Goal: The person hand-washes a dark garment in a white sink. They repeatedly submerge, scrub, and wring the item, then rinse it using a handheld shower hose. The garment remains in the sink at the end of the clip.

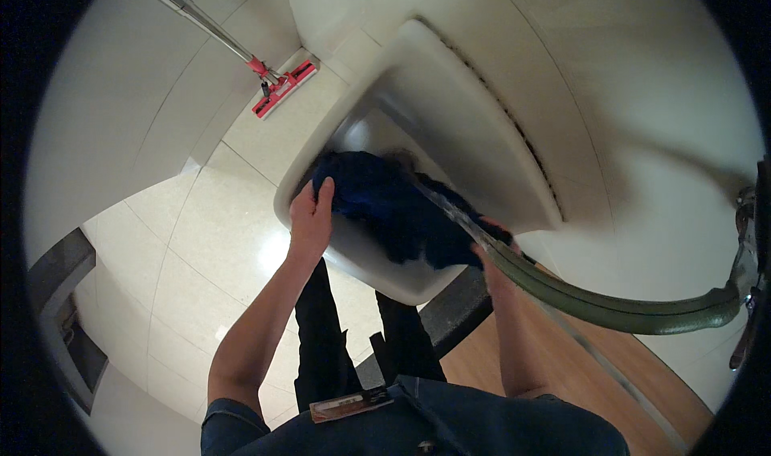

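Both my hands hold a dark blue cloth (385, 203) spread over a white wall-mounted basin (482, 119). My left hand (312, 219) is closed on its left end, thumb up, by the basin's left rim. At the right end, my right hand (491, 257) grips the cloth, though the hose and fabric hide most of its fingers. A green hose (594, 299) crosses in front of that hand. Water (450, 209) streams from its mouth onto the middle of the cloth. A small orange-red edge shows near the cloth's right end.
The hose bends over from a metal tap (748, 251) on the right wall. A flat mop with a red head (283, 88) leans in the far left corner on the tiled floor (233, 207). A wood-coloured panel (554, 368) stands below my right arm.
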The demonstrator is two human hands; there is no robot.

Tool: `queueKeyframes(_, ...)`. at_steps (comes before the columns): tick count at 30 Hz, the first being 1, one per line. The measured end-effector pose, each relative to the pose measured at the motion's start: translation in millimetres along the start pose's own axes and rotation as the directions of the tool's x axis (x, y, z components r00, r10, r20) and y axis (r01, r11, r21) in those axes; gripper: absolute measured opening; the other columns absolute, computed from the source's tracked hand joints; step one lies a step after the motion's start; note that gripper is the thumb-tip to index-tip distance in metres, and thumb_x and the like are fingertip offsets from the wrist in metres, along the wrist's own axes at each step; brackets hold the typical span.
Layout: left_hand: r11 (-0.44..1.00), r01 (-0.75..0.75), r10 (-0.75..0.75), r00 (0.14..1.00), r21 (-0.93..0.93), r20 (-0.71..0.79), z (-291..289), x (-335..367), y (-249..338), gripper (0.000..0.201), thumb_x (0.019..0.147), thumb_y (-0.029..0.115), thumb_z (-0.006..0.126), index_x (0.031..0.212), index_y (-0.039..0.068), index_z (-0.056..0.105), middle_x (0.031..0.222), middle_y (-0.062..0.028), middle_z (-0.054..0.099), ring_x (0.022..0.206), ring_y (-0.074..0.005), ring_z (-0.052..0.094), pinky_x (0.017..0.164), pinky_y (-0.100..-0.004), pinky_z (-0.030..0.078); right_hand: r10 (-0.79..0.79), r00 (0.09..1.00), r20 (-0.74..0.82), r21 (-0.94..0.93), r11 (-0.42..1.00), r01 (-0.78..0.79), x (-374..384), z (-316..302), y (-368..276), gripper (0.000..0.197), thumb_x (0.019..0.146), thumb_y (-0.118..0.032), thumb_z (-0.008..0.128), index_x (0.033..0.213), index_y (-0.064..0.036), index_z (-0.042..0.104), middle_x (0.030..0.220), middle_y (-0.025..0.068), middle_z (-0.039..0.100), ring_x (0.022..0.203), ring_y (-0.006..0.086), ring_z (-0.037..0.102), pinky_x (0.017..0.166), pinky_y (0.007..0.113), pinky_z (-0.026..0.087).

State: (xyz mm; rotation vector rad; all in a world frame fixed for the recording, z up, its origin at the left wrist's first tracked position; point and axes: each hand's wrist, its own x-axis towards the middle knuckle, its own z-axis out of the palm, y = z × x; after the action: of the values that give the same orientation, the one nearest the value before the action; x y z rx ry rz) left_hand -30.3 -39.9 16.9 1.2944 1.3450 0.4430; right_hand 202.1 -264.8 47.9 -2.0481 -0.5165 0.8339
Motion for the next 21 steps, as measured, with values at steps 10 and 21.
queueKeyframes(10,0.936,-0.204,0.150,0.969,-0.286,-0.198,-28.3,-44.0,66.5,0.035,0.098,0.026,0.041,0.111,-0.003,0.055,0.100,-0.0119,0.062,0.094,-0.0174,0.058,0.086,-0.0279,0.045,0.168,0.956,-0.239,0.416,0.907,-0.056,-4.5,4.3,36.6,0.026,0.073,0.001,0.059,0.099,0.0019,0.061,0.092,0.0059,0.060,0.078,0.0140,0.055,0.071,0.025,0.045)
queueKeyframes(21,0.939,-0.216,0.020,0.813,0.269,0.582,42.6,-62.5,10.1,0.045,0.091,0.040,0.051,0.111,-0.001,0.051,0.066,-0.0199,0.060,0.062,-0.0305,0.062,0.056,-0.0397,0.048,0.286,0.932,-0.224,0.076,0.958,-0.275,-28.9,20.9,-7.5,0.037,0.074,-0.003,0.070,0.109,-0.0015,0.058,0.109,0.0087,0.059,0.100,0.0177,0.055,0.088,0.027,0.043)
